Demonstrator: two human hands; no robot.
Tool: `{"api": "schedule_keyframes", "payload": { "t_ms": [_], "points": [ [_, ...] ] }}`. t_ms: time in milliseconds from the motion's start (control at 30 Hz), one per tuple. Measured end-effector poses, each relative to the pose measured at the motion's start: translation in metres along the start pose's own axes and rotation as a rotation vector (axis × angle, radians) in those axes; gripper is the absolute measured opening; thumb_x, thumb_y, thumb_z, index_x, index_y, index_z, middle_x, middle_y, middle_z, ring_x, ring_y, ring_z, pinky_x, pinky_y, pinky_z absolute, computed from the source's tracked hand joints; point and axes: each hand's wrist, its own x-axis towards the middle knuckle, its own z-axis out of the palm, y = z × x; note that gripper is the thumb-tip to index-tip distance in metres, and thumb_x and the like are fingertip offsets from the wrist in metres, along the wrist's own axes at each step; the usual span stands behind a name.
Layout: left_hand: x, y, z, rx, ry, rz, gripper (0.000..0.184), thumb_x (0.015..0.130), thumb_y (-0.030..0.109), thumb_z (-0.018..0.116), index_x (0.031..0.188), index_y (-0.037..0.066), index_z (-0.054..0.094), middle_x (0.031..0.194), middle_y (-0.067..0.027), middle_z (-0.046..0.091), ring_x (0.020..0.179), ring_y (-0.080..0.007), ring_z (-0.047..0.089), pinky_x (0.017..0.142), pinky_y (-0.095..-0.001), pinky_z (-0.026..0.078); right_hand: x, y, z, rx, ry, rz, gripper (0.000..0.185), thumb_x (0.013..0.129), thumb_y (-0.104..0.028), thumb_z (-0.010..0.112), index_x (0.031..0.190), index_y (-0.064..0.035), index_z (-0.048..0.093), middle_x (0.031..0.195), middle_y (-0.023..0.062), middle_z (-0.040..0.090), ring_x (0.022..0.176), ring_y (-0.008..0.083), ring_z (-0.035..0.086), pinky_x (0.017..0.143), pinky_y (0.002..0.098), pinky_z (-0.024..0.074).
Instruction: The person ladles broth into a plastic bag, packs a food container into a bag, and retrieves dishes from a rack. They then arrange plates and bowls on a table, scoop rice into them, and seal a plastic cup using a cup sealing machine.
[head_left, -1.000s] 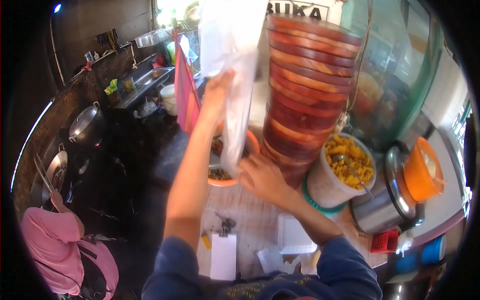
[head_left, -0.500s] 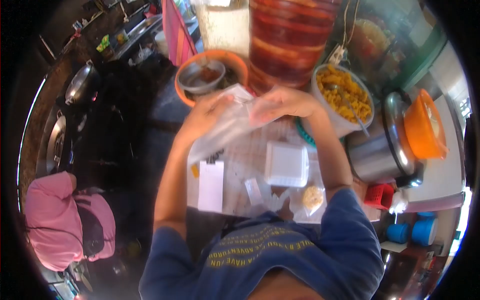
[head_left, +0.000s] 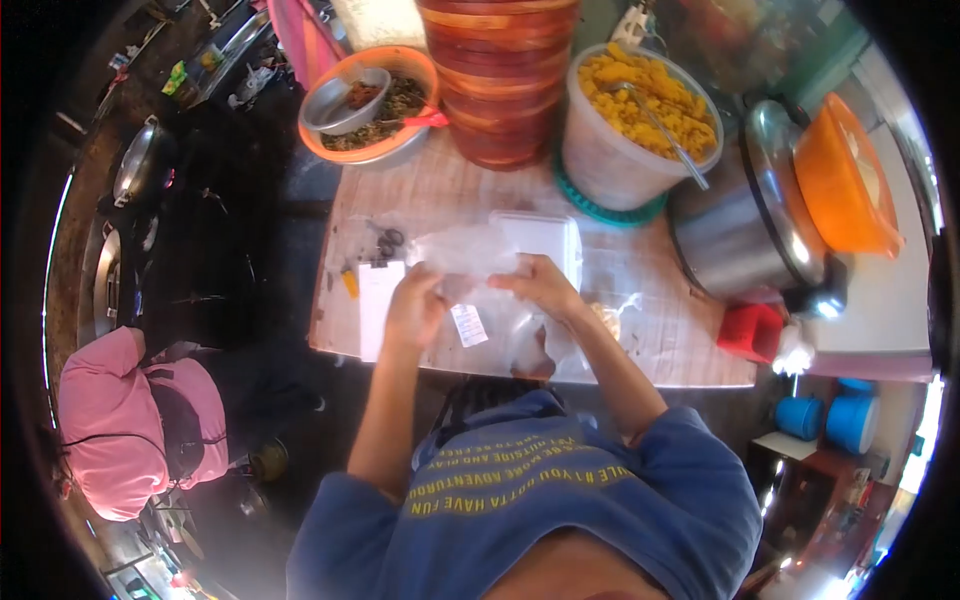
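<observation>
A clear plastic bag [head_left: 462, 250] is stretched between my two hands above the wooden table [head_left: 640, 300]. My left hand [head_left: 418, 303] pinches its left edge, beside a white notepad [head_left: 379, 305] with a black clip. At the bag's right side my right hand [head_left: 538, 285] pinches the other edge. Behind the right hand lies a white foam box [head_left: 555, 243], partly covered by the bag. A small printed paper [head_left: 468, 326] lies between the hands, and black scissors [head_left: 386, 238] rest above the notepad.
An orange bowl [head_left: 415, 72] of greens stands at the back left, beside a stack of red-brown containers [head_left: 500, 90]. Further right are a tub of yellow food [head_left: 620, 150], a steel pot [head_left: 715, 240] and an orange basin [head_left: 835, 185]. A person in pink [head_left: 115, 430] is at left.
The bag has come down from high up to low over the table, now spread between both hands. The view has tilted down toward the table.
</observation>
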Motion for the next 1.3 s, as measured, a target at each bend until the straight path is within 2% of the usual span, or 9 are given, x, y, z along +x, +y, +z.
{"api": "schedule_keyframes", "payload": {
  "t_ms": [167, 233, 333, 533, 800, 933, 1000, 1133, 1300],
  "points": [
    [-0.007, 0.032, -0.027, 0.052, 0.172, -0.208, 0.012, 0.085, 0.007, 0.059, 0.095, 0.000, 0.059, 0.085, -0.0069, 0.061, 0.076, -0.0178, 0.059, 0.069, -0.0271, 0.050, -0.040, 0.064, -0.076, 0.304, 0.395, 0.125, 0.021, 0.079, -0.018, 0.074, 0.090, -0.0070, 0.060, 0.072, -0.0044, 0.055, 0.061, 0.0055, 0.048, 0.054, 0.0221, 0.0382],
    [-0.004, 0.041, -0.029, 0.773, -0.141, -0.483, 0.025, 0.082, 0.013, 0.066, 0.102, -0.001, 0.060, 0.091, -0.0063, 0.064, 0.081, -0.0137, 0.060, 0.071, -0.0247, 0.049, -0.050, 0.070, -0.108, 0.431, 0.314, -0.034, 0.030, 0.082, -0.021, 0.070, 0.107, -0.0062, 0.061, 0.083, 0.0010, 0.063, 0.069, 0.0082, 0.054, 0.065, 0.0238, 0.0438],
    [0.020, 0.021, -0.030, 0.708, -0.069, -0.274, 0.037, 0.081, 0.018, 0.070, 0.111, -0.002, 0.059, 0.099, -0.0071, 0.065, 0.087, -0.0134, 0.062, 0.076, -0.0251, 0.049, -0.070, 0.013, -0.111, 1.011, 0.356, -0.190, 0.031, 0.085, -0.023, 0.067, 0.111, -0.0079, 0.063, 0.093, 0.0046, 0.066, 0.082, 0.0099, 0.056, 0.078, 0.0264, 0.0446],
    [0.134, -0.099, -0.129, 0.427, 0.060, -0.387, 0.045, 0.086, 0.029, 0.067, 0.123, 0.006, 0.055, 0.118, -0.0033, 0.060, 0.101, -0.0173, 0.060, 0.083, -0.0336, 0.051, 0.013, 0.163, -0.103, -0.205, 0.111, 0.348, 0.036, 0.094, -0.023, 0.053, 0.126, -0.0074, 0.050, 0.122, 0.0082, 0.055, 0.104, 0.0226, 0.055, 0.087, 0.0370, 0.0450],
    [0.143, -0.097, -0.050, 0.665, -0.008, -0.463, 0.031, 0.084, 0.023, 0.068, 0.108, 0.003, 0.064, 0.088, -0.0008, 0.062, 0.076, -0.0115, 0.057, 0.064, -0.0260, 0.046, -0.018, 0.132, -0.096, 0.394, 0.302, 0.208, 0.038, 0.092, -0.025, 0.054, 0.125, -0.0054, 0.053, 0.120, 0.0087, 0.058, 0.107, 0.0207, 0.056, 0.089, 0.0409, 0.0468],
    [0.119, -0.066, 0.000, 1.001, -0.108, -0.195, 0.030, 0.086, 0.024, 0.064, 0.102, -0.001, 0.062, 0.088, -0.0030, 0.063, 0.078, -0.0127, 0.056, 0.068, -0.0295, 0.046, -0.019, 0.124, -0.099, 0.827, 0.208, 0.255, 0.054, 0.086, -0.033, 0.063, 0.131, -0.0055, 0.049, 0.124, 0.0095, 0.057, 0.108, 0.0181, 0.057, 0.089, 0.0393, 0.0497],
    [0.116, -0.041, 0.017, 1.262, -0.334, 0.163, 0.031, 0.093, 0.024, 0.051, 0.107, -0.001, 0.062, 0.091, -0.0119, 0.067, 0.078, -0.0224, 0.062, 0.072, -0.0338, 0.049, -0.057, 0.071, -0.102, 0.829, 0.558, 0.268, 0.064, 0.080, -0.039, 0.068, 0.130, -0.0046, 0.048, 0.119, 0.0114, 0.059, 0.102, 0.0213, 0.060, 0.088, 0.0379, 0.0509],
    [0.112, 0.036, 0.040, 1.865, -0.230, 0.745, 0.031, 0.090, 0.016, 0.050, 0.115, -0.002, 0.057, 0.092, -0.0222, 0.065, 0.085, -0.0395, 0.062, 0.073, -0.0429, 0.049, -0.091, 0.114, -0.126, 0.984, 0.681, 0.144, 0.071, 0.077, -0.043, 0.070, 0.129, -0.0012, 0.046, 0.117, 0.0141, 0.058, 0.105, 0.0253, 0.058, 0.091, 0.0400, 0.0487],
    [0.112, 0.069, 0.082, 1.927, 0.268, 0.738, 0.040, 0.079, 0.016, 0.061, 0.115, 0.001, 0.052, 0.096, -0.0225, 0.062, 0.086, -0.0403, 0.062, 0.073, -0.0468, 0.049, -0.163, 0.132, -0.170, 0.809, 0.775, 0.043, 0.078, 0.074, -0.040, 0.073, 0.132, 0.0018, 0.041, 0.120, 0.0145, 0.055, 0.109, 0.0244, 0.054, 0.091, 0.0373, 0.0472]
  ]
}}
